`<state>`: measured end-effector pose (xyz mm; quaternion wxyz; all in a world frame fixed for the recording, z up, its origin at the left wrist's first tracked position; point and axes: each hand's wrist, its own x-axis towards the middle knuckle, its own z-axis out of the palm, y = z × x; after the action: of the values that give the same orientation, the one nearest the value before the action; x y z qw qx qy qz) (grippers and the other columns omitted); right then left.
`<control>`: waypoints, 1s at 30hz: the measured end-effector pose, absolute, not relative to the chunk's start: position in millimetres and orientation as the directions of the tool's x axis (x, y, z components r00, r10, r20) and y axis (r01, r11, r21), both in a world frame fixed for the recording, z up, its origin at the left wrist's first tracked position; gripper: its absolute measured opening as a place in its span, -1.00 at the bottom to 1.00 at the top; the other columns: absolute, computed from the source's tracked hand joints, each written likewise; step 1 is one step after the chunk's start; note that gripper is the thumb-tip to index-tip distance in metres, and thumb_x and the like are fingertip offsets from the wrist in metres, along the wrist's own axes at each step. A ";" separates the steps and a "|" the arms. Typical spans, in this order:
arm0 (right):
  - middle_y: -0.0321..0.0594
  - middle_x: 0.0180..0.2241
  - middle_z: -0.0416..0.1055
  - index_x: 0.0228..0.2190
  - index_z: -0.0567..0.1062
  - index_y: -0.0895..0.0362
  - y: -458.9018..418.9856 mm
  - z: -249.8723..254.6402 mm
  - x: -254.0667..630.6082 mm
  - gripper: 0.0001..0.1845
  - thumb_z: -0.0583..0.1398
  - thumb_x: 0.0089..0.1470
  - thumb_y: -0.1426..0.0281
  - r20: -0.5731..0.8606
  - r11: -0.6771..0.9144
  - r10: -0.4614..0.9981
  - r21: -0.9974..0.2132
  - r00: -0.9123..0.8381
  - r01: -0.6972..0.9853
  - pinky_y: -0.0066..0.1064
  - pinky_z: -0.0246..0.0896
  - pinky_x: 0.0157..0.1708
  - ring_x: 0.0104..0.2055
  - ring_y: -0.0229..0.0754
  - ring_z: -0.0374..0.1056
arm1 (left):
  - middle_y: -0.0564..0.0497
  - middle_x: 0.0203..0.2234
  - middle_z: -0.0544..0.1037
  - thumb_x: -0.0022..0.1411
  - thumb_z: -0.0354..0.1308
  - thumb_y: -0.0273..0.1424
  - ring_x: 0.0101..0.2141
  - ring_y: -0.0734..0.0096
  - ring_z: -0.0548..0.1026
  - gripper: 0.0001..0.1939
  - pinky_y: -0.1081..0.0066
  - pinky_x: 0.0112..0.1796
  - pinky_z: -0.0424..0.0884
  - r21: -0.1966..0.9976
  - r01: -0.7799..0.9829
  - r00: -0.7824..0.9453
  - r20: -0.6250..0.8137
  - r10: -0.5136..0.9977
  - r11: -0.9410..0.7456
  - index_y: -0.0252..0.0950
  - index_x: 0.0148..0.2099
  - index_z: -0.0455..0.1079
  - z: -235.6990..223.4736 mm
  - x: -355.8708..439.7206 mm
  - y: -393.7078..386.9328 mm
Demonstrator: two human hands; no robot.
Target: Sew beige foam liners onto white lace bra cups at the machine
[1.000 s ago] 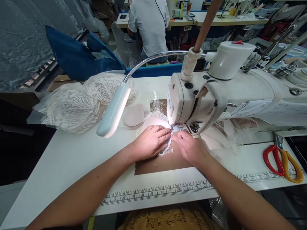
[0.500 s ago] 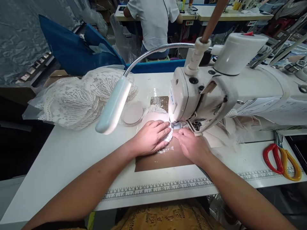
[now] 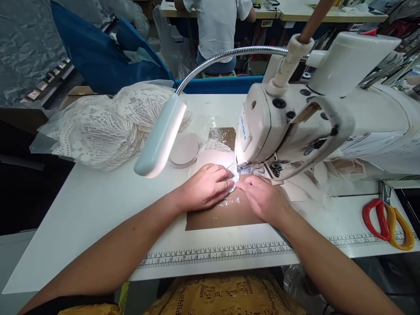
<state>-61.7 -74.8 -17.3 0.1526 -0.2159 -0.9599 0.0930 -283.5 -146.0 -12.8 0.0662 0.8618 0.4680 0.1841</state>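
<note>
Under the needle end of a white sewing machine (image 3: 251,131) lies a small white lace piece (image 3: 234,169), with a pale pink rounded panel (image 3: 211,158) to its left. My left hand (image 3: 210,186) rests on the work left of the needle, fingers bent and drawn together at the lace. From the right, my right hand (image 3: 265,197) pinches the lace edge between thumb and forefinger, just in front of the presser foot. The fingertips partly cover the lace. Beneath both hands is a brown taped sheet (image 3: 226,216).
A gooseneck lamp (image 3: 160,135) hangs over the left side. Behind it sits a pile of white lace (image 3: 98,131), near a round pale disc (image 3: 184,149). Red-and-yellow-handled scissors (image 3: 389,221) lie at right. A printed ruler (image 3: 210,253) runs along the front edge. Another person (image 3: 216,35) sits beyond.
My left fingers have drawn in and bent, where they lay flatter and more spread. My right hand keeps its pinch. The view has shifted slightly, moving the machine rightward in the picture.
</note>
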 end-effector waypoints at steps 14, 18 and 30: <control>-0.18 -0.36 0.49 -0.25 0.57 0.12 -74.3 -19.6 -61.2 -0.68 0.04 0.12 0.55 0.257 0.846 0.505 -0.336 -0.824 0.414 -0.45 0.13 -0.41 -0.33 -0.21 0.34 | -0.01 -0.50 0.42 0.38 -0.10 -0.38 -0.40 0.39 0.34 -0.67 0.36 -0.24 0.29 0.562 0.752 0.304 0.169 0.938 -0.345 -0.32 -0.42 0.32 -2.9 -278.7 -143.0; -0.20 -0.38 0.47 -0.18 0.57 0.10 -74.5 -19.6 -61.3 -0.67 0.06 0.14 0.52 0.277 0.858 0.494 -0.311 -0.825 0.409 -0.45 0.11 -0.42 -0.35 -0.21 0.31 | -0.02 -0.44 0.47 0.36 -0.06 -0.39 -0.36 0.37 0.37 -0.74 0.35 -0.21 0.29 0.581 0.735 0.314 0.167 0.935 -0.350 -0.33 -0.33 0.39 -2.3 -278.4 -143.4; -0.27 -0.45 0.40 -0.28 0.59 0.09 -72.4 -21.8 -57.2 -0.66 0.09 0.04 0.62 0.358 0.937 0.344 -0.191 -0.868 0.292 -0.45 0.02 -0.46 -0.44 -0.25 0.16 | -0.04 -0.36 0.44 0.36 0.02 -0.34 -0.36 0.36 0.33 -0.73 0.33 -0.31 0.19 0.285 0.771 0.515 0.246 0.821 -0.569 -0.18 0.02 0.47 -16.0 -287.2 -146.7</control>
<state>-57.2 -72.4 -21.8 0.1967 -0.1649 -0.9643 0.0656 -287.2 -146.7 -16.0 0.0697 0.8676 0.4589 0.1785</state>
